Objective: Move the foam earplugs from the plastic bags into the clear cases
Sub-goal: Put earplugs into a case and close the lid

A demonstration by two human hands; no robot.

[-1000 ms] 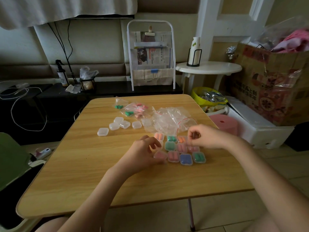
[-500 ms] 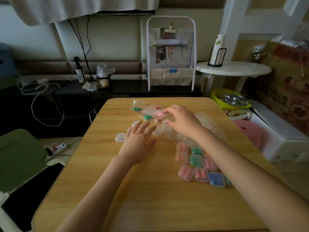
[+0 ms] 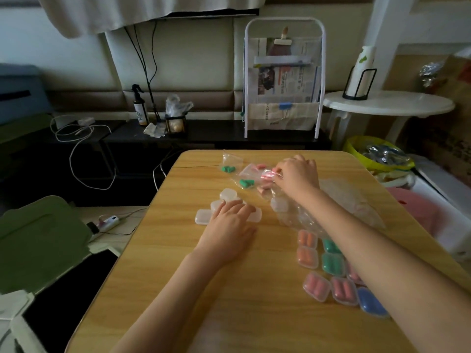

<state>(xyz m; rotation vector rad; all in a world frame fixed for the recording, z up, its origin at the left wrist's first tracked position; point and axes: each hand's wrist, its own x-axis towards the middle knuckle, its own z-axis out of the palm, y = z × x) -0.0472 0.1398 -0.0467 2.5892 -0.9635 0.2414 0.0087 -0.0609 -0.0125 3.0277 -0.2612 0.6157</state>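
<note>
My right hand [image 3: 297,174] pinches a small plastic bag of pink earplugs [image 3: 262,175] at the far side of the wooden table [image 3: 178,289]. Two bags of green earplugs [image 3: 246,183] lie just left of it. My left hand [image 3: 229,225] lies over a cluster of empty clear cases [image 3: 228,194], fingers curled on one. Filled cases [image 3: 331,266] with orange, green, pink and blue plugs sit in rows at the right, partly under my right forearm. A heap of empty plastic bags [image 3: 351,200] lies behind my arm.
A white newspaper rack [image 3: 284,80] stands beyond the table. A round white side table [image 3: 387,103], a yellow bowl [image 3: 377,154] and a pink stool [image 3: 413,210] are at the right. A green chair [image 3: 38,240] and cables sit at the left.
Both hands left the filled cases and reached forward. My right hand took hold of a bag of pink plugs; my left hand settled on the empty cases.
</note>
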